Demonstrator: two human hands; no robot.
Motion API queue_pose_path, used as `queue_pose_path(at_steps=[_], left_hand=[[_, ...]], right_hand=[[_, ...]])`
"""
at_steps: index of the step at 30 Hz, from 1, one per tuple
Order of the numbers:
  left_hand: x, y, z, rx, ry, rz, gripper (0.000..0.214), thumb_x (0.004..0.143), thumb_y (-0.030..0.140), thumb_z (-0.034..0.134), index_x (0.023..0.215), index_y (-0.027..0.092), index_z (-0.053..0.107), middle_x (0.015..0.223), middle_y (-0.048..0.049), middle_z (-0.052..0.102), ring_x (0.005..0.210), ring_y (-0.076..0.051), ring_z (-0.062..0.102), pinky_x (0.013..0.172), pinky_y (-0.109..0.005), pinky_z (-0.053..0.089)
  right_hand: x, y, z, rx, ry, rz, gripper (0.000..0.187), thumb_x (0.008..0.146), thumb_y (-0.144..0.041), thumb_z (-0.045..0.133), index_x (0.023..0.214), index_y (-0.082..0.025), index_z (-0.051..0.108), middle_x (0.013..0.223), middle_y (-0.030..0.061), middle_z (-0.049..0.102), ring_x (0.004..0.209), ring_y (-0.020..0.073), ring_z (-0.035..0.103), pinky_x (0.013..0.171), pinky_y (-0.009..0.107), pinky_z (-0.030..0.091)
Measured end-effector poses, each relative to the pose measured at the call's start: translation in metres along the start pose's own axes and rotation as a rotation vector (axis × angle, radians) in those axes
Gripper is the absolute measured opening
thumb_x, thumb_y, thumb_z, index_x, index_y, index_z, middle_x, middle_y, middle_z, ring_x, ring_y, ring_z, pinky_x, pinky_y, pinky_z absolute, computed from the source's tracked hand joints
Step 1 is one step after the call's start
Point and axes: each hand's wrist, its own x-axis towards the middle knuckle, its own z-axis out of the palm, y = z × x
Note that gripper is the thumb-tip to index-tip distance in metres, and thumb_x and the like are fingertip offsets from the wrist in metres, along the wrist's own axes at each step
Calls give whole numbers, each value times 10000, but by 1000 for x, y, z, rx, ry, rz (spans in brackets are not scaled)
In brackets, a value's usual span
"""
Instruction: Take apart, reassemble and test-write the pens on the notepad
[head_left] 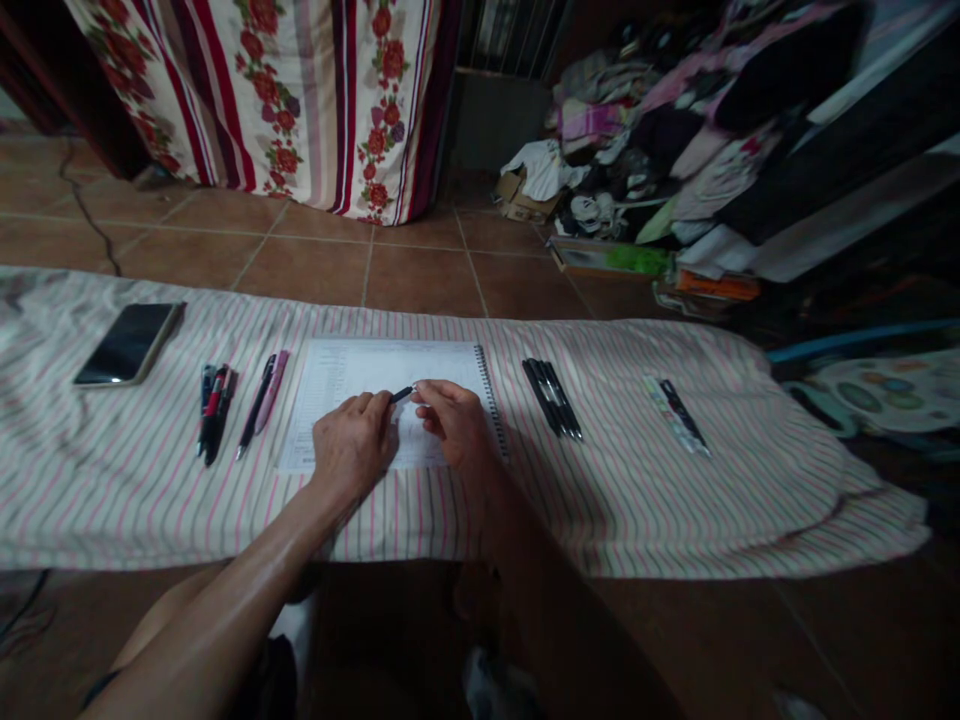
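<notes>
Both hands meet over a spiral-bound notebook (352, 375) that lies on a striped cloth (600, 490). My left hand (352, 445) is closed around a dark pen (403, 394), whose tip sticks out toward the right. My right hand (455, 425) is curled, its fingertips pinching at the pen's end. Left of the notebook lie a bunch of pens (212, 410) and two more pens (262, 398), one pink. A group of black pens (553, 398) lies to the notebook's right.
A smartphone (129, 343) rests at the cloth's far left, and a small ruler with a pen (679, 415) at its right. Beyond are a tiled floor (420, 270), a floral curtain (300, 90) and a heap of clothes (660, 130).
</notes>
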Motion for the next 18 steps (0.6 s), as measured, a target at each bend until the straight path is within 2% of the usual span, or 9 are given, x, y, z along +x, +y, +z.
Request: queue_pose_path(at_steps=[18], left_hand=[[0, 1, -2, -29, -22, -11, 310, 934, 292, 342, 979, 192, 632, 852, -63, 699, 782, -203, 644, 588, -288, 378]], right_hand=[[-2, -3, 1, -45, 26, -24, 93, 682, -256, 648, 660, -166, 641, 607, -18, 624, 519, 63, 521, 439, 165, 370]])
